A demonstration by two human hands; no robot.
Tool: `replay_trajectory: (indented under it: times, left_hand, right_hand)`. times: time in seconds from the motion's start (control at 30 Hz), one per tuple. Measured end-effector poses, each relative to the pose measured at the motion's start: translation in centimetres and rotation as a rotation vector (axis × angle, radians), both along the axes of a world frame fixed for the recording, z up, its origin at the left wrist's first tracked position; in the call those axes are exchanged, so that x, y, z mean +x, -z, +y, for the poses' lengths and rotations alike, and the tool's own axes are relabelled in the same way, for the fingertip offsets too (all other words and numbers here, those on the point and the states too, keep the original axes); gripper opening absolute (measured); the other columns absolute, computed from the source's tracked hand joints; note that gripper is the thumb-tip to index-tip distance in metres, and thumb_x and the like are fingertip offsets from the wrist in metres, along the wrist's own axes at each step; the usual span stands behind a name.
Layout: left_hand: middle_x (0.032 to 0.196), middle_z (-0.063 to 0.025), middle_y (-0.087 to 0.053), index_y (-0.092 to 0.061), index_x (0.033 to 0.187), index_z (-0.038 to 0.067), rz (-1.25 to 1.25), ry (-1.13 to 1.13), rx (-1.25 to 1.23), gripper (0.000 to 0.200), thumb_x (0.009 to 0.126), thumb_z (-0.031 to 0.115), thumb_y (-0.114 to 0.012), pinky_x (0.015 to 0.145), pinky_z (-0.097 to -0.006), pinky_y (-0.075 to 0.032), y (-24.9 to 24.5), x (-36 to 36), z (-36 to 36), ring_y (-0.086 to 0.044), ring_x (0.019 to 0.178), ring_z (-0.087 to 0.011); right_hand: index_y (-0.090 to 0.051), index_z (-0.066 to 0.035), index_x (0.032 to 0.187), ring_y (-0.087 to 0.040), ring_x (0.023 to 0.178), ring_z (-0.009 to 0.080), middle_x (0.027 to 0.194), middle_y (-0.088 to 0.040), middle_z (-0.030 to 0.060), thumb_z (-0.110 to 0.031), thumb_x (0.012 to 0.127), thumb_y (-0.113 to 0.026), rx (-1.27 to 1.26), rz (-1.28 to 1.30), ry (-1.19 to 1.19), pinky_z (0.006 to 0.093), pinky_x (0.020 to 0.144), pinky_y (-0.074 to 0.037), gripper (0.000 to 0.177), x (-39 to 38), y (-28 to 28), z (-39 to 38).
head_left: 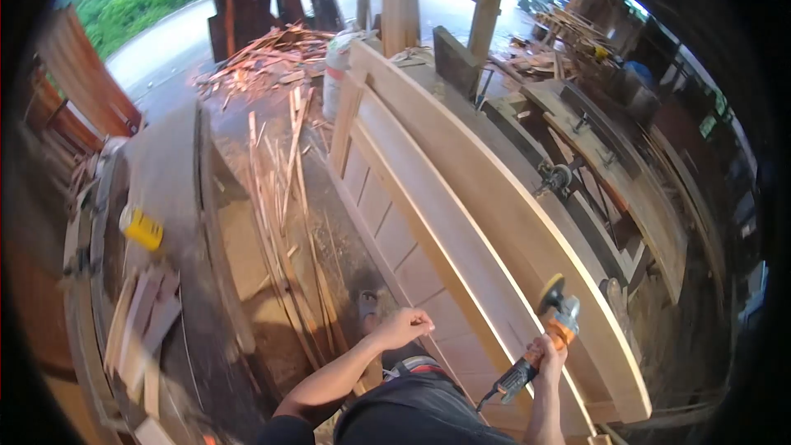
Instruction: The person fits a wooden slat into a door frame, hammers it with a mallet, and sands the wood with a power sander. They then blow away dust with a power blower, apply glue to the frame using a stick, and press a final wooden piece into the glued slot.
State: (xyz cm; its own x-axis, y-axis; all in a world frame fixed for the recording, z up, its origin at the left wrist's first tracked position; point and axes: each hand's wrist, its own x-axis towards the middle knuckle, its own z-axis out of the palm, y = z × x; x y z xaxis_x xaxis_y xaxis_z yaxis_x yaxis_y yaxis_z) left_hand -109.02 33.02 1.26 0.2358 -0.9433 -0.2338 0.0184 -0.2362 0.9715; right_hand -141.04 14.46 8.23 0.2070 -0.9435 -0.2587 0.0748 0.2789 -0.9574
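Sitting on the dark bench [161, 166] at far left is a yellow container [144, 229], with some short cut pieces [148, 321] nearer the body. Next over, thin wood strips [288, 198] are strewn along the floor, running roughly away from the person. Then comes the left hand [402, 327], out in front of the body just beside the panelled wooden frame [418, 274]; its fingers are curled, and honestly I can't tell if they're pinching anything. That frame and the long pale board [494, 189] along its right side both run from far left down to near right, so the near end of the board is over on the right-hand side. The right hand [550, 353] is wrapped around an orange-and-grey power tool [563, 331], with its cord end toward the body and its round disc [552, 290] pointing away, over the board's face. Can't tell if disc and wood actually touch. So the hands are well apart, and the right one's clearly closer to the board, fwiw. Further right there's a cluttered workbench [630, 218] with metal clamp-like hardware [557, 177] near it.
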Motion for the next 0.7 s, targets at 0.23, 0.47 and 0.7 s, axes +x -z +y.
replay_trajectory:
  times: [0.23, 0.47, 0.7]
  left_hand:
    - [0.101, -0.0100, -0.075, -0.073, 0.109, 0.002, -0.159, 0.008, 0.113, 0.028, 0.094, 0.026, -0.072, 0.085, -0.0332, -0.054, 2.9, 24.1, -5.7, -0.070, 0.096, -0.0186]
    - [0.096, -0.0131, -0.075, -0.074, 0.106, 0.003, -0.326, 0.027, 0.145, 0.029, 0.091, 0.028, -0.074, 0.082, -0.0343, -0.055, 7.6, 41.7, -6.1, -0.071, 0.091, -0.0211]
    - [0.091, -0.0146, -0.075, -0.078, 0.103, 0.008, -0.467, -0.154, 0.283, 0.033, 0.085, 0.035, -0.076, 0.080, -0.0379, -0.056, 12.5, 63.7, -9.6, -0.072, 0.089, -0.0300]
  right_hand:
    - [-0.051, -0.001, 0.126, -0.067, 0.072, 0.0209, 0.094, -0.067, 0.0106, -0.013, 0.080, -0.074, -0.205, 0.458, -0.136, 0.0358, 0.061, -0.054, 0.052, 25.3, 3.7, -6.1]
    - [-0.050, 0.003, 0.127, -0.071, 0.091, 0.0342, 0.099, -0.069, 0.0212, -0.017, 0.074, -0.076, -0.571, 0.663, -0.122, 0.0462, 0.078, -0.055, 0.061, 46.3, 0.9, -8.2]
    - [-0.041, -0.001, 0.143, -0.064, 0.110, 0.0455, 0.120, -0.066, 0.0270, -0.023, 0.077, -0.076, -0.391, 0.945, -0.240, 0.0515, 0.091, -0.052, 0.078, 65.8, 3.2, -11.5]
